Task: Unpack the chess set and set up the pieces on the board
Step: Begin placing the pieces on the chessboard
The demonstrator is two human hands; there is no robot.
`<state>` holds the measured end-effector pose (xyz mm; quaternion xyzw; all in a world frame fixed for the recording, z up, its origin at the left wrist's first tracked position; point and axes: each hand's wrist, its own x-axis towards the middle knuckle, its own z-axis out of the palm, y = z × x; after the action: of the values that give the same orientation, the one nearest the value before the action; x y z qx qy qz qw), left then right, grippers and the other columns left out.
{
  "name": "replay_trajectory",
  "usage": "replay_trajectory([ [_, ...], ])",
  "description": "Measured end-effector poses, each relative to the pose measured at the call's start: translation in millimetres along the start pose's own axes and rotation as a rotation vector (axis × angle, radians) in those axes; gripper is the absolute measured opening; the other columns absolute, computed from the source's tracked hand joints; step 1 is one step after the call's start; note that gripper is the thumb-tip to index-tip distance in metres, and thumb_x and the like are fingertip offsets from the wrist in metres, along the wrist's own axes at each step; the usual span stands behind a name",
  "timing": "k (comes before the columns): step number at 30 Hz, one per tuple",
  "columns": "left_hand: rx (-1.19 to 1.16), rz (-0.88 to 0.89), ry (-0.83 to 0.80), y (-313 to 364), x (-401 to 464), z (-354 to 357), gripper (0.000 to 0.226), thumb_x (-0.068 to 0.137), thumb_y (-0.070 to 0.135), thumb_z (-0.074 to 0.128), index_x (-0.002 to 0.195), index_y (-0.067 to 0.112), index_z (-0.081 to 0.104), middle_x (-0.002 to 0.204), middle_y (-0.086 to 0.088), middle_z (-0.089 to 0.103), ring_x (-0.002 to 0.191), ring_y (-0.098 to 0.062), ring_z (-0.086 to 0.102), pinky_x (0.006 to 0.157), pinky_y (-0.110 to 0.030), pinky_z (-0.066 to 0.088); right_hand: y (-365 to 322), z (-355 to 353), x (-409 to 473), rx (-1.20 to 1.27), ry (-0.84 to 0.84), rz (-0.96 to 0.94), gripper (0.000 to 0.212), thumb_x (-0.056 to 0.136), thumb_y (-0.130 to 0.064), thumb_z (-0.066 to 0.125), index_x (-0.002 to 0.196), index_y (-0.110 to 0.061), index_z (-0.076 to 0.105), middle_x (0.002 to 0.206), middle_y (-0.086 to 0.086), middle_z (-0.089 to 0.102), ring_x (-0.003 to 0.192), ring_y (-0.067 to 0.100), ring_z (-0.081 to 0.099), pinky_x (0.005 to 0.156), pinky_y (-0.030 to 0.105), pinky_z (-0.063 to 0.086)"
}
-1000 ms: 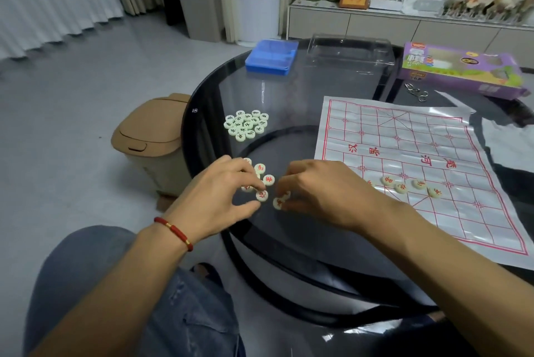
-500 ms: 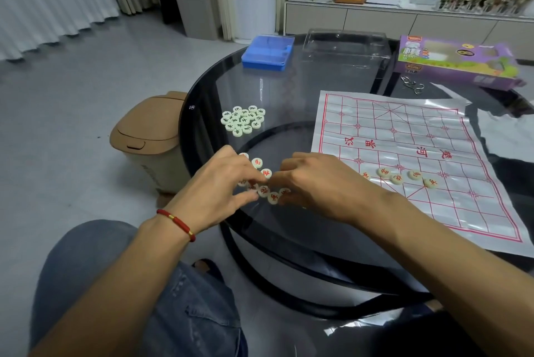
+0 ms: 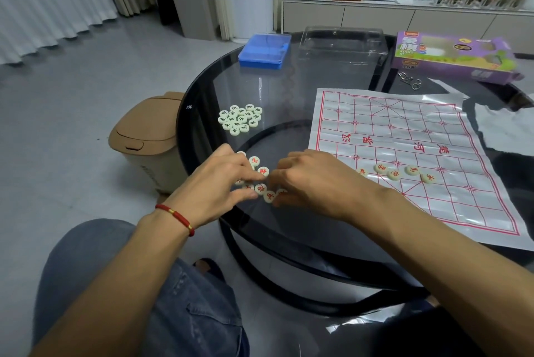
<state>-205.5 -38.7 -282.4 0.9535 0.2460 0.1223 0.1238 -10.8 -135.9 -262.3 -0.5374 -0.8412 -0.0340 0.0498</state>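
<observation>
Both hands over red pieces (image 3: 261,180) near table's (image 3: 289,96) front-left edge. Left hand (image 3: 219,186) fingers spread, touching pieces. Right hand (image 3: 315,183) curled, grip unclear. Board (image 3: 419,137) right; five pieces (image 3: 394,174) on it.

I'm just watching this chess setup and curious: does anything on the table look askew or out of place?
Slightly. The paper board lies skewed to the table's edge and is creased and shiny, not flat. The five red pieces on it sit in a loose, uneven row rather than neatly on line crossings. Nothing looks spilled or broken.
</observation>
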Motion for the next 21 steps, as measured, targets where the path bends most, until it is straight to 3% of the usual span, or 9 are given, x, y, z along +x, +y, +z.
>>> replay_trajectory([
  [5,0.003,0.017,0.019,0.5,0.5,0.3,0.026,0.084,0.035,0.076,0.109,0.028,0.076,0.091,0.012,0.06,0.087,-0.008,0.037,0.074,-0.025,0.04,-2.9,3.2,1.8,0.004,0.023,0.014,0.035,0.099,-0.048,0.05,0.107,-0.019,0.067,0.092,0.0,0.062,0.088,0.024,0.059,0.071,0.039,0.048],
  [8,0.02,0.009,0.011,-0.2,1.8,-0.6,0.025,0.084,0.035,0.075,0.108,0.028,0.076,0.091,0.013,0.06,0.088,-0.009,0.039,0.076,-0.029,0.045,-4.0,0.5,0.9,-0.009,0.047,0.012,0.03,0.096,-0.042,0.056,0.099,-0.015,0.068,0.086,0.002,0.062,0.085,0.025,0.059,0.067,0.039,0.048],
  [11,0.017,0.016,0.107,3.6,4.8,-2.1,0.026,0.083,0.031,0.076,0.108,0.025,0.076,0.093,0.012,0.062,0.09,-0.01,0.044,0.077,-0.019,0.04,-1.3,-14.9,-6.3,0.013,0.108,0.034,0.026,0.091,-0.041,0.061,0.093,-0.016,0.067,0.085,0.0,0.062,0.083,0.024,0.06,0.064,0.039,0.051],
  [16,-0.069,0.088,0.177,48.6,31.2,10.5,0.026,0.085,0.035,0.074,0.109,0.024,0.076,0.093,0.011,0.063,0.089,-0.011,0.045,0.078,-0.017,0.037,42.2,-43.0,-54.5,0.038,0.066,0.302,0.023,0.09,-0.045,0.065,0.102,-0.025,0.068,0.099,-0.006,0.065,0.085,0.013,0.059,0.07,0.037,0.058],
  [19,-0.07,0.143,0.18,87.5,58.5,27.6,0.026,0.087,0.032,0.074,0.111,0.021,0.076,0.096,0.005,0.066,0.091,-0.015,0.046,0.082,-0.025,0.04,76.0,-50.2,-104.7,0.079,-0.083,0.524,0.023,0.089,-0.044,0.069,0.104,-0.027,0.069,0.099,-0.008,0.067,0.078,0.005,0.057,0.071,0.026,0.057],
  [21,-0.067,0.153,0.175,113.8,73.9,37.7,0.027,0.091,0.032,0.07,0.115,0.021,0.074,0.1,0.002,0.066,0.098,-0.018,0.048,0.085,-0.031,0.043,88.4,-50.9,-137.5,0.109,-0.14,0.629,0.022,0.089,-0.042,0.071,0.104,-0.027,0.069,0.093,-0.012,0.064,0.076,0.001,0.056,0.066,0.016,0.048],
])
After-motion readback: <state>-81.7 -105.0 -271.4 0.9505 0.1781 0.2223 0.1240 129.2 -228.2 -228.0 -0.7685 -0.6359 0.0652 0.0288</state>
